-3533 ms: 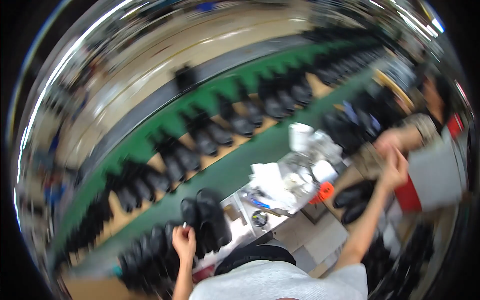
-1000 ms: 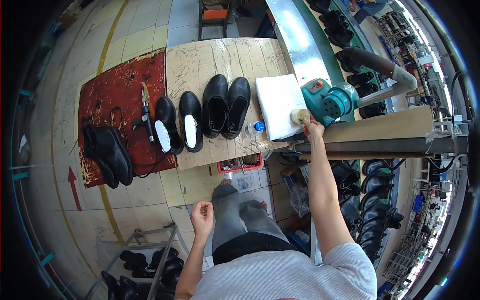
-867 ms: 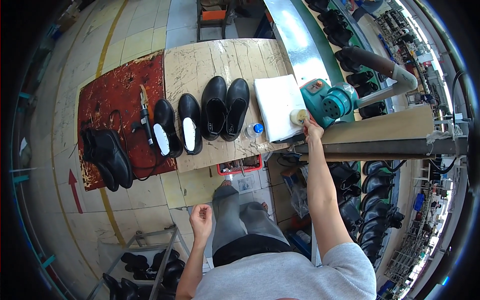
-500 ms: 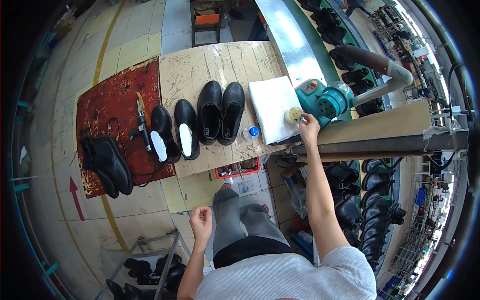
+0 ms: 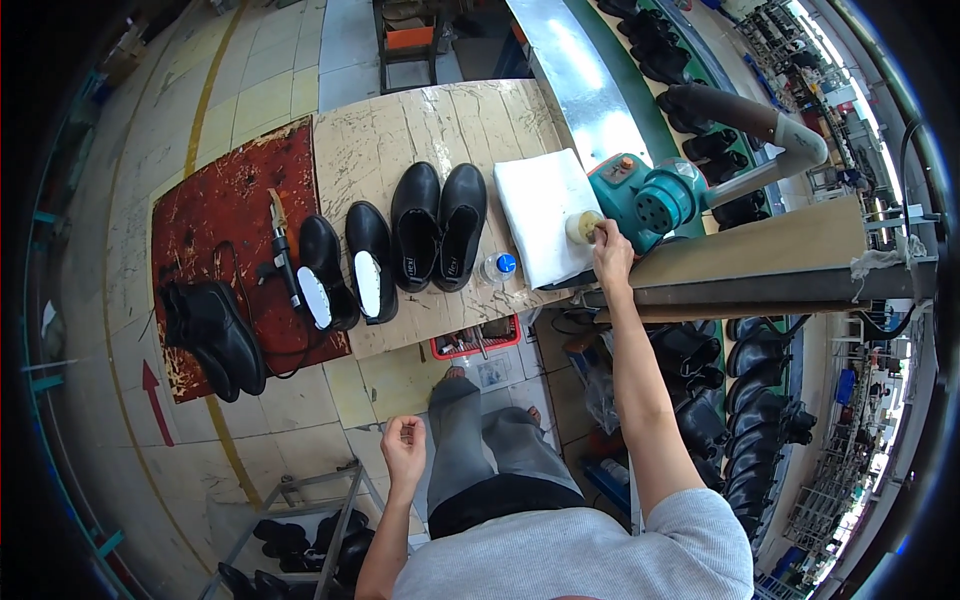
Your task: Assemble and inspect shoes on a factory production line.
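My right hand (image 5: 613,256) reaches over the white folded cloth (image 5: 538,205), fingertips pinched at the rim of a small pale yellow jar (image 5: 581,227). Whatever lies between those fingertips is too small to make out. Below the table edge, in front of my legs, my left hand (image 5: 404,447) hangs with its fingers curled in, and nothing shows in it. Left of the cloth stands a clear bottle with a blue cap (image 5: 500,266). Beside it is a pair of black slip-on shoes (image 5: 438,225). Further left, two black shoes (image 5: 345,265) have white insoles partly sticking out.
A red worn board (image 5: 240,190) carries a corded hand tool (image 5: 284,260) and black boots (image 5: 215,335). To the right stand a green machine (image 5: 655,200) and a metal beam (image 5: 750,285). A red basket (image 5: 475,345) sits below the table; a shoe rack (image 5: 290,490) is lower left.
My right hand has moved slightly left and up, its fingertips now against the jar. A small bluish bit seen at them before is no longer visible. My left hand stays nearly still.
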{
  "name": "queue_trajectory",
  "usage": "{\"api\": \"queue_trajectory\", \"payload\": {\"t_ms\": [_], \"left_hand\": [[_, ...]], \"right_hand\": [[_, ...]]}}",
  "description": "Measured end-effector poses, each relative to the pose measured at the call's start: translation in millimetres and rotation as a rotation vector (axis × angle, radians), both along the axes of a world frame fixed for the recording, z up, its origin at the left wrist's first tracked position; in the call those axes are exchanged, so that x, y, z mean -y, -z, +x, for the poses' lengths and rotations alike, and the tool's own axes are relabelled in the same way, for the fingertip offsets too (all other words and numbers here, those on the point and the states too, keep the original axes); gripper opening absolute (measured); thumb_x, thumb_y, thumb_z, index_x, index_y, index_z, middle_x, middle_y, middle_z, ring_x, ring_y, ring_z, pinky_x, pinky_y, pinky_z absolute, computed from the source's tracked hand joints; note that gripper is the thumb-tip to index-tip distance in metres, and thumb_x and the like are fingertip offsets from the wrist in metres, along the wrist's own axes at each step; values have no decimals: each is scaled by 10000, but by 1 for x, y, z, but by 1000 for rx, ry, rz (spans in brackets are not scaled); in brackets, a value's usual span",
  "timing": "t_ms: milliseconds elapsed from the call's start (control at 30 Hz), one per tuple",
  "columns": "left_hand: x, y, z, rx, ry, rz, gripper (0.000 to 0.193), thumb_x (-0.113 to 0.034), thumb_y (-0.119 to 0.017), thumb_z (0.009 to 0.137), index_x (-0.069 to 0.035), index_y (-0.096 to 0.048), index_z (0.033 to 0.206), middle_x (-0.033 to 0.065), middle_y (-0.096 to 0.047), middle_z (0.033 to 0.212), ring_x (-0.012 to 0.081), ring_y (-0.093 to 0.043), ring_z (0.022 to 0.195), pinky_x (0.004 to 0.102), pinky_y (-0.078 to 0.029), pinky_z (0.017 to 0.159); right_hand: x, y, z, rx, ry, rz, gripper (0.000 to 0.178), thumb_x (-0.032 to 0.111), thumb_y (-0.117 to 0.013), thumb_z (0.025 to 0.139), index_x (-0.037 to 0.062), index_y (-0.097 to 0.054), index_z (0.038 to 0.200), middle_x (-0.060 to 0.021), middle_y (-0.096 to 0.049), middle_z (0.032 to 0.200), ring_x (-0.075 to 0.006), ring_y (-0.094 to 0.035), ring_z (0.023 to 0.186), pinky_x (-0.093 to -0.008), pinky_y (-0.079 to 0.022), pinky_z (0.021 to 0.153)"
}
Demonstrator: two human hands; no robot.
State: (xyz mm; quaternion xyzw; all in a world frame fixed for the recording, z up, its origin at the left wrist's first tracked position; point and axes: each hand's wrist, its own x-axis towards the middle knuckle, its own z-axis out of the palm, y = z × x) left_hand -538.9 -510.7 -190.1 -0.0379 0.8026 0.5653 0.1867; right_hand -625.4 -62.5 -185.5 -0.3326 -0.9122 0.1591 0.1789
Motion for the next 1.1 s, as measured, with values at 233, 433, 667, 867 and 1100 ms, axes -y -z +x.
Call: {"api": "queue_trajectory", "payload": {"t_ms": [233, 433, 667, 867, 1100], "left_hand": [[0, -1, -2, 1, -5, 8, 54, -58, -604, 830, -18, -569, 833, -2, -554, 739, 55, -497, 631, 194, -416, 590], [-2, -1, -3, 14, 18, 9, 50, -54, -600, 831, -16, -568, 836, -2, -554, 733, 55, -498, 631, 192, -416, 590], [-2, -2, -7, 23, 20, 24, 47, -50, -595, 829, -8, -573, 826, 16, -555, 751, 79, -508, 634, 211, -424, 592], [3, 4, -10, 17, 33, 50, 42, -54, -579, 850, -16, -561, 853, -19, -536, 729, 47, -469, 635, 185, -394, 594], [8, 12, -6, 36, 36, 35, 37, -55, -574, 853, -22, -560, 845, -23, -528, 705, 39, -460, 611, 177, -378, 558]], "right_hand": [[-1, -11, 6, -244, 77, -108, 111, 112, -565, 840, 34, -620, 895, -151, -598, 880, -318, -586, 797, -390, -460, 695], [-5, 5, 12, -211, 99, 22, 118, 103, -611, 806, 6, -649, 862, -144, -605, 810, -276, -592, 733, -347, -458, 673], [-5, 18, 13, -188, 134, -109, 188, 119, -681, 733, 9, -681, 885, -130, -659, 871, -252, -632, 772, -296, -479, 742], [-6, 27, 4, -361, 390, -592, 224, 137, -715, 728, -15, -679, 887, -117, -662, 835, -172, -634, 703, -278, -503, 652], [-4, 27, -16, -323, 532, -656, 290, 142, -714, 736, -23, -650, 966, -112, -659, 804, -158, -637, 685, -276, -535, 585]]}}
